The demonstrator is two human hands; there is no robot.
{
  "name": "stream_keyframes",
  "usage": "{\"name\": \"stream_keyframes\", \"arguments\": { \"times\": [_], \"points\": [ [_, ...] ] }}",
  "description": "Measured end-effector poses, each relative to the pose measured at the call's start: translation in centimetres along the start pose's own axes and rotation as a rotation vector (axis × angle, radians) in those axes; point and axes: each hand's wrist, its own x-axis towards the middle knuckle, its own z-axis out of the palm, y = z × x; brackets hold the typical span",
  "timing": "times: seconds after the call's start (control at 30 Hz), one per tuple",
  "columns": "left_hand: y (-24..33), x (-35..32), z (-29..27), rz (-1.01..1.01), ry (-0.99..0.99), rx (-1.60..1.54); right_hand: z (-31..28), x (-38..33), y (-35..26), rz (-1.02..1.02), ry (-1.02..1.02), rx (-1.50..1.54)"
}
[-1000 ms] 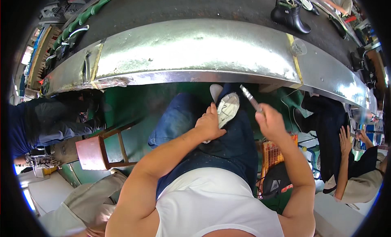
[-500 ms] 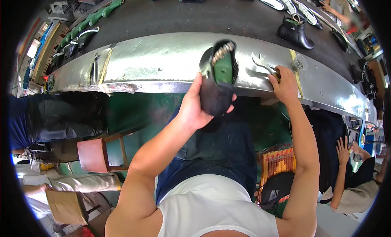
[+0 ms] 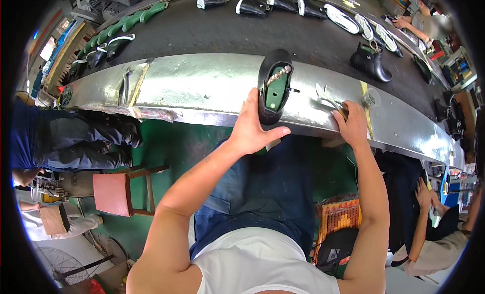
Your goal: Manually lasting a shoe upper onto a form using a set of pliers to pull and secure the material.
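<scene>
A black ankle boot (image 3: 266, 112) stands on the metal ledge, its opening facing up. Inside it sits a green shoe last (image 3: 276, 94) with a twisted loop of cord or chain (image 3: 277, 76) at its far end. My left hand (image 3: 252, 127) is open beside the boot's near left side, fingers along it and thumb stretched away to the right. To the right, my right hand (image 3: 352, 123) has its fingers closed round the handles of metal scissors (image 3: 327, 96), whose blades point away from me over the ledge.
A dark conveyor belt (image 3: 202, 33) runs beyond the metal ledge (image 3: 177, 86). It carries green lasts (image 3: 132, 22), black shoes (image 3: 251, 5), white soles (image 3: 341, 18) and another black boot (image 3: 371, 64). A clear round cup (image 3: 372, 97) sits right of my right hand. Other people work on both sides.
The boot has gone from tilted in my left hand's grip to standing on the ledge, and that hand's fingers have opened. My right hand stays at the scissors. The whole view has shifted slightly.
</scene>
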Motion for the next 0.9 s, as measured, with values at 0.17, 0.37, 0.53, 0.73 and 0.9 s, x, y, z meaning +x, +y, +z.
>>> {"name": "stream_keyframes", "arguments": {
  "times": [0.17,0.37,0.53,0.73,0.9],
  "points": [
    [-0.2,3.3,0.5,-0.126,-0.09,0.052,-0.3,0.4,-0.4,-0.002,-0.007,0.0],
    [-3.2,13.4,3.9,0.039,-0.241,0.057,-0.4,0.1,-0.1,0.067,-0.073,-0.002],
    [-4.5,23.5,7.4,0.042,-0.37,0.054,-0.6,0.3,-0.5,0.092,-0.101,0.023],
    [-5.6,28.5,11.6,-0.119,-0.458,0.258,-0.9,0.4,-0.6,0.102,-0.101,0.04],
    [-9.7,32.9,8.9,-0.012,-0.354,0.198,-1.1,0.6,-0.3,0.068,-0.095,0.041]
  ]
}}
